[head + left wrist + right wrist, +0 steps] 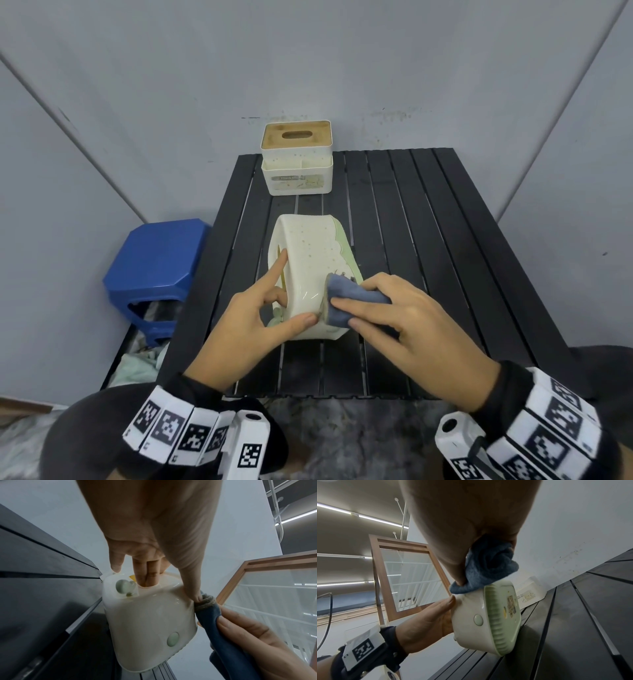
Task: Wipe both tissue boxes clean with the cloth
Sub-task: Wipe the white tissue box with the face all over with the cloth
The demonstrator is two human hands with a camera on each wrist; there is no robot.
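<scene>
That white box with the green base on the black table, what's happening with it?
A person is wiping it. The left hand grips the cream tissue box, tipped on its side on the black table, with fingers in its slot. The right hand presses a bunched blue cloth against its near end. The second tissue box, with a wooden lid, stands untouched at the back.
</scene>
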